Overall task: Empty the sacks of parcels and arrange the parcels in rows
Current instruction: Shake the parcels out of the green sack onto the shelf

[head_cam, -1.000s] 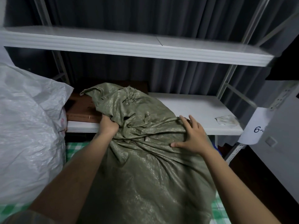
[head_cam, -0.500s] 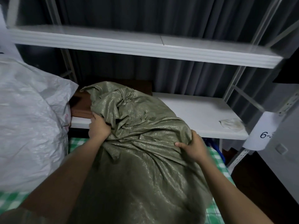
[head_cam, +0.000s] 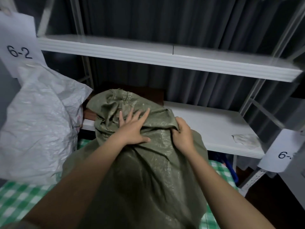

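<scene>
Two sacks, two hands, two shelves, two paper labels.

One green sack [head_cam: 148, 171] lies on the checked cloth [head_cam: 18, 200], its long axis running away from the person, its bunched top resting on the lower shelf [head_cam: 214, 129]. Left hand [head_cam: 132, 131] presses it flat, fingers apart; right hand [head_cam: 182, 134] has its fingers clamped on a fold. White sack [head_cam: 38, 123] sits just left.

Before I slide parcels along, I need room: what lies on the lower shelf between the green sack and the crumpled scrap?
Head view: lower shelf lies bare between green sack and crumpled scrap.
</scene>
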